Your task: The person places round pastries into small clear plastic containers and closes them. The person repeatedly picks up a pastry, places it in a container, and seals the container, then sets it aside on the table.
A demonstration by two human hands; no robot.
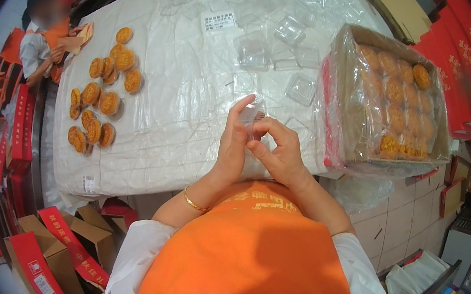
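Just above my orange apron, at the near middle of the table, my left hand (231, 146) and my right hand (282, 153) hold a clear plastic piece (250, 110), like a small container, between their fingers. Its exact shape is partly hidden by my fingers. Several round golden-brown pastries (109, 103) lie loose on the left of the white-covered table (175, 109). More clear plastic containers (253, 48) lie beyond my hands. On the right stands a cardboard box (382, 163) lined with plastic, holding rows of pastries (394, 117).
At the far left a person (48, 33) in an orange apron holds orange paper pieces (74, 42). Red boxes (460, 69) are stacked beyond the pastry box at the right. Cardboard and red cartons (72, 232) stand at the lower left, more boxes (451, 202) at the right.
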